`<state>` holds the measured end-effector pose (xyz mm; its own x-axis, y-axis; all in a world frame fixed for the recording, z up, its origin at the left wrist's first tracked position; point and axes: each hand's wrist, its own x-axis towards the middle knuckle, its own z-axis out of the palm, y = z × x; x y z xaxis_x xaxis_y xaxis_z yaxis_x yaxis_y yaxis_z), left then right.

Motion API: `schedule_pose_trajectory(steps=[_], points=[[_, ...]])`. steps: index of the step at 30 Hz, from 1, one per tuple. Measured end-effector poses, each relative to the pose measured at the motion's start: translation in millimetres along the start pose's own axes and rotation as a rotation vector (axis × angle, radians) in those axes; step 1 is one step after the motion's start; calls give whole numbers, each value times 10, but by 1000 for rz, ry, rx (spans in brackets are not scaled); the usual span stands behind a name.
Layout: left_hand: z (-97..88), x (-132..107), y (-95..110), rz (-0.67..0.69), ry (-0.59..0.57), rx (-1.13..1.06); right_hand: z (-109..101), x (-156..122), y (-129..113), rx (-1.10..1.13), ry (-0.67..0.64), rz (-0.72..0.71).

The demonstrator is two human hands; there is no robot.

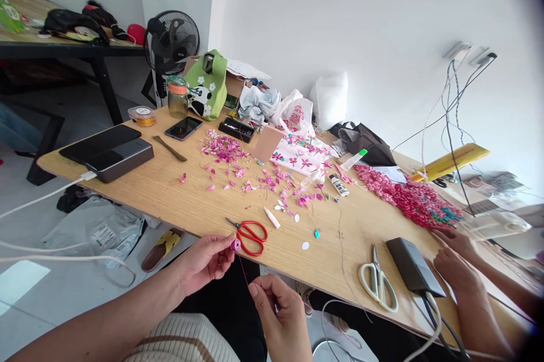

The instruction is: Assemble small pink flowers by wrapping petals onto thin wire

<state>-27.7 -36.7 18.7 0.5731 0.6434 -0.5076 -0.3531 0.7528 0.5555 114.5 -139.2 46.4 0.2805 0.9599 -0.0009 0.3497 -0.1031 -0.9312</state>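
My left hand [206, 260] is closed in a pinch on a small pink spool [235, 245] at the near edge of the wooden table [170, 197]. A thin red thread [243, 269] runs from the spool down to my right hand [280, 311], whose fingers are pinched on it below the table edge. Red-handled scissors [250, 234] lie on the table just beyond the spool. Pink petals [238, 169] are scattered across the table's middle.
Another person's hands [454, 260] rest at the right by a pile of pink flowers [408, 197], a black power bank [414, 265] and white scissors [378, 282]. A phone [183, 127], dark tablets [106, 149], a jar, green bag [208, 84] and fan [171, 45] stand at the back left.
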Motion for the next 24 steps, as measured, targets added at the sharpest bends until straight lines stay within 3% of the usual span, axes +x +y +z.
schedule_pose_trajectory(steps=[7,18,24], points=[[3,1,4,-22,-12,-58,-19,-8,-14,-25,-19,2],[49,-5,-113,170,-41,238,33,66,-113,-87,-116,-120],[71,-24,-191,229,-61,366,0,191,-148,-14,-102,-85]])
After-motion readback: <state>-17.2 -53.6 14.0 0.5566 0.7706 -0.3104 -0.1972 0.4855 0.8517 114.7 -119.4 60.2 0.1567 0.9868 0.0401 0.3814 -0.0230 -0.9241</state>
